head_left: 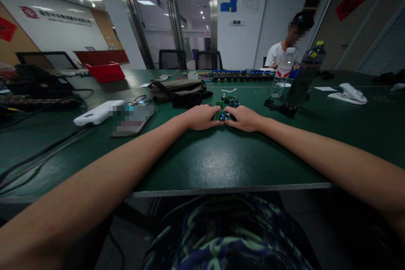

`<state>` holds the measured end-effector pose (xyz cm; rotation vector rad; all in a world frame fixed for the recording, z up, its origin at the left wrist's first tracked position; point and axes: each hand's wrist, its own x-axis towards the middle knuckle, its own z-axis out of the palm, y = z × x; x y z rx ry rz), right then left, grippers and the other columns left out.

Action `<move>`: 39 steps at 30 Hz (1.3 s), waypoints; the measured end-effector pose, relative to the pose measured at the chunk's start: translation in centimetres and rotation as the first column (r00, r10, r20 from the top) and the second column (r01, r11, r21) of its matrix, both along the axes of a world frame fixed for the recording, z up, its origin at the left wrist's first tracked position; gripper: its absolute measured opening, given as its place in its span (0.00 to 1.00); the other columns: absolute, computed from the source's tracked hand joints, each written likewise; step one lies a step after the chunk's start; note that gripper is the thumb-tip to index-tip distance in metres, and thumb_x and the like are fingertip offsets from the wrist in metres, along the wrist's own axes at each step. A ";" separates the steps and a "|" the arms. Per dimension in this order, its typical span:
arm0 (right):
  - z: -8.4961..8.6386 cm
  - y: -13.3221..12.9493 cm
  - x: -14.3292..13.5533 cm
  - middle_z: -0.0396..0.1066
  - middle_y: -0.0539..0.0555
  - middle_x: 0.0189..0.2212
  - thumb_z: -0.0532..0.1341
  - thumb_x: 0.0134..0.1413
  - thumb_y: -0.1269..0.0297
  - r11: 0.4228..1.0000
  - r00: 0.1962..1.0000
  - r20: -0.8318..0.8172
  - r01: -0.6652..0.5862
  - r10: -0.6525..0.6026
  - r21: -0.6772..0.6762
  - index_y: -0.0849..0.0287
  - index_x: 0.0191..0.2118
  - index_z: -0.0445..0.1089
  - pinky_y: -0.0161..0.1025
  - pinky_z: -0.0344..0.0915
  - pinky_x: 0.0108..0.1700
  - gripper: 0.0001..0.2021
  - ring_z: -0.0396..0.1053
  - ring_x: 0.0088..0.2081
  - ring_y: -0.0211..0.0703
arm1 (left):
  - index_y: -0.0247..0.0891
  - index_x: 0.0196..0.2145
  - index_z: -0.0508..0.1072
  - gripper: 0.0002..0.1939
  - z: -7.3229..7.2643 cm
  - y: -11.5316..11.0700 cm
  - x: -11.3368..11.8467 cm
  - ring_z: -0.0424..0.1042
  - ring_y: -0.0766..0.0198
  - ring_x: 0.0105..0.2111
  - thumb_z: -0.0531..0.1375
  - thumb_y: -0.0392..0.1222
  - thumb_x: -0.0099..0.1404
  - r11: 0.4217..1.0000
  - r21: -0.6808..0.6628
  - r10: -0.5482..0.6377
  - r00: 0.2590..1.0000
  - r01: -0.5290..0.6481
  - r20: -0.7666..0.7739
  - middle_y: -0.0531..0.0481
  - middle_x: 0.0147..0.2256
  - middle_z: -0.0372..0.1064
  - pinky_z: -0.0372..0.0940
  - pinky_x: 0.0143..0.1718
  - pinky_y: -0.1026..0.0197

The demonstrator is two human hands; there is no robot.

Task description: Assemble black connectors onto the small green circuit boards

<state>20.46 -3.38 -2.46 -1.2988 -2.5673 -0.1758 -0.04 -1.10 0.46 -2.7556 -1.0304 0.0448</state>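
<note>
Between my two hands is a small green circuit board [223, 116] with dark and blue parts on it. My left hand [204, 117] grips its left side, thumb along the near edge. On the right side, my right hand [245, 118] holds the same board, its thumb close to the other thumb. The fingers behind the board are mostly hidden. Just beyond the hands lies another green circuit board [233, 101] with parts on it, and a pale strip [229, 90] rests behind that.
Left on the green table [209, 156] are a phone [134, 121], a white device [98, 112], cables and a grey bag [177, 89]. A clear bottle [281, 78], a dark bottle [303, 80] and a white object [349, 94] stand right. A person [283, 52] sits across.
</note>
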 end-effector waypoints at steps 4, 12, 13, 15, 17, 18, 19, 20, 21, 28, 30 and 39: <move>0.0 0.0 0.0 0.77 0.57 0.36 0.56 0.63 0.56 1.000 1.000 -0.001 -0.003 0.003 0.000 0.61 0.52 0.67 0.37 0.56 0.36 0.18 0.73 0.35 0.47 | 0.39 0.51 0.66 0.24 0.1 -0.1 0.0 0.76 0.51 0.43 0.50 0.60 0.70 1.000 -0.006 0.011 1.000 -0.011 -0.004 0.41 0.42 0.76 0.66 0.40 0.57; 0.0 0.1 0.0 0.78 0.57 0.36 0.56 0.64 0.56 1.000 1.000 0.024 0.000 0.000 -0.001 0.62 0.53 0.67 0.37 0.56 0.36 0.18 0.73 0.35 0.47 | 0.38 0.51 0.67 0.23 -0.1 0.1 0.0 0.76 0.51 0.42 0.51 0.60 0.71 1.000 0.005 0.004 1.000 -0.004 -0.008 0.41 0.42 0.76 0.66 0.39 0.58; 0.0 0.1 0.0 0.78 0.58 0.36 0.56 0.64 0.55 1.000 1.000 0.025 0.002 -0.002 0.001 0.62 0.53 0.67 0.37 0.56 0.36 0.18 0.73 0.36 0.47 | 0.38 0.51 0.67 0.23 -0.1 0.1 0.1 0.76 0.51 0.42 0.51 0.59 0.71 1.000 0.006 0.003 1.000 -0.003 -0.010 0.41 0.42 0.76 0.66 0.39 0.58; 0.0 0.1 0.0 0.78 0.58 0.36 0.56 0.64 0.55 1.000 1.000 0.029 0.002 -0.002 0.000 0.62 0.53 0.67 0.37 0.56 0.36 0.18 0.73 0.36 0.48 | 0.37 0.51 0.67 0.24 -0.1 0.1 0.1 0.76 0.50 0.42 0.51 0.59 0.71 1.000 0.009 0.003 1.000 -0.003 -0.011 0.41 0.42 0.76 0.66 0.39 0.57; 0.0 0.1 0.0 0.78 0.58 0.36 0.55 0.64 0.55 1.000 1.000 0.028 -0.002 0.002 -0.003 0.62 0.53 0.66 0.37 0.56 0.36 0.19 0.73 0.36 0.48 | 0.37 0.50 0.67 0.24 -0.1 0.0 0.1 0.76 0.50 0.42 0.51 0.59 0.71 1.000 0.010 0.003 1.000 -0.003 -0.008 0.40 0.42 0.76 0.66 0.39 0.57; 0.0 0.1 0.0 0.78 0.58 0.36 0.55 0.64 0.55 1.000 1.000 0.028 -0.002 0.002 -0.005 0.62 0.53 0.66 0.37 0.56 0.36 0.19 0.73 0.36 0.48 | 0.37 0.50 0.68 0.24 -0.1 0.0 0.1 0.76 0.50 0.42 0.51 0.59 0.71 1.000 0.010 0.004 1.000 -0.004 -0.006 0.41 0.42 0.76 0.66 0.39 0.57; 0.0 0.1 -0.1 0.78 0.58 0.36 0.55 0.64 0.55 1.000 1.000 0.028 0.001 0.000 -0.005 0.62 0.53 0.66 0.37 0.55 0.36 0.19 0.73 0.36 0.48 | 0.38 0.50 0.68 0.23 -0.1 0.0 0.1 0.76 0.51 0.42 0.51 0.60 0.71 1.000 0.011 0.005 1.000 -0.005 -0.005 0.41 0.41 0.76 0.66 0.39 0.57; 0.0 0.1 -0.1 0.78 0.58 0.36 0.55 0.65 0.55 1.000 1.000 0.028 0.004 -0.004 -0.005 0.62 0.53 0.66 0.37 0.55 0.36 0.19 0.73 0.36 0.48 | 0.38 0.49 0.68 0.23 -0.1 0.1 0.1 0.76 0.51 0.42 0.51 0.60 0.71 1.000 0.011 0.005 1.000 -0.005 -0.004 0.41 0.41 0.76 0.66 0.39 0.57; 0.0 0.1 -0.1 0.78 0.58 0.36 0.55 0.65 0.55 1.000 1.000 0.027 0.007 -0.007 -0.006 0.62 0.53 0.66 0.37 0.55 0.36 0.18 0.73 0.36 0.48 | 0.38 0.49 0.68 0.23 -0.1 0.1 0.1 0.76 0.51 0.42 0.51 0.60 0.71 1.000 0.014 0.004 1.000 -0.004 -0.002 0.42 0.41 0.76 0.66 0.39 0.58; 0.0 0.1 0.0 0.78 0.58 0.38 0.55 0.66 0.55 1.000 1.000 0.019 0.011 -0.011 -0.014 0.62 0.52 0.66 0.37 0.55 0.36 0.18 0.73 0.37 0.48 | 0.39 0.48 0.69 0.24 -0.2 0.2 0.0 0.76 0.51 0.41 0.51 0.61 0.69 0.998 0.057 0.022 0.999 -0.024 0.030 0.43 0.39 0.76 0.66 0.39 0.57; 0.0 0.2 0.0 0.78 0.59 0.38 0.55 0.66 0.55 1.000 1.000 0.029 0.007 -0.006 -0.019 0.62 0.52 0.66 0.37 0.55 0.36 0.17 0.73 0.37 0.48 | 0.39 0.47 0.70 0.24 -0.2 0.1 0.0 0.76 0.51 0.40 0.52 0.62 0.69 0.998 0.062 0.023 0.999 -0.026 0.044 0.43 0.38 0.76 0.66 0.39 0.57; 0.1 0.1 0.0 0.77 0.59 0.37 0.55 0.66 0.54 0.999 0.998 0.050 0.025 -0.023 -0.033 0.62 0.53 0.65 0.37 0.56 0.36 0.18 0.73 0.37 0.48 | 0.39 0.45 0.71 0.24 0.0 0.2 0.0 0.76 0.52 0.39 0.53 0.63 0.67 0.995 0.085 0.047 0.998 -0.050 0.037 0.44 0.36 0.76 0.65 0.37 0.58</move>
